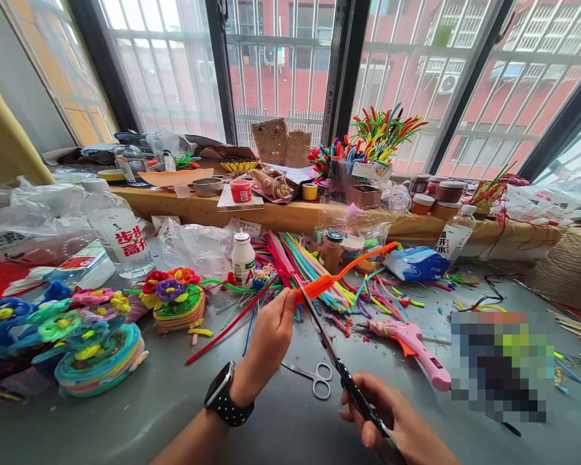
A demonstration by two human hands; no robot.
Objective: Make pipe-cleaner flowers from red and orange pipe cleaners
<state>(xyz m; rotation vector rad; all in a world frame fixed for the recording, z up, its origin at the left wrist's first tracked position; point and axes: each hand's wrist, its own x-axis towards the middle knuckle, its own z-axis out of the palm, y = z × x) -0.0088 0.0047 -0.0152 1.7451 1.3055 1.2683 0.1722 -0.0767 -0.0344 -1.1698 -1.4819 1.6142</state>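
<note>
My left hand (274, 326) pinches a bundle of orange pipe cleaners (322, 287), from which a long orange strip runs up to the right. A pair of black scissors with white dots (351, 385) is in my right hand (385, 413), fingers around the handles. Its long blades reach up to the orange bundle beside my left fingertips; whether they touch it I cannot tell. Small silver scissors (314, 376) lie on the table between my hands. A pink glue gun (411, 345) rests just beyond my right hand.
Loose pipe cleaners (290, 258) pile up behind my hands, near a white bottle (243, 259) and a glass jar (332, 250). Pipe-cleaner flowers (99, 342) fill the left side. A blue packet (416, 262) and a twine spool (569, 268) stand right. A cluttered ledge runs below the windows.
</note>
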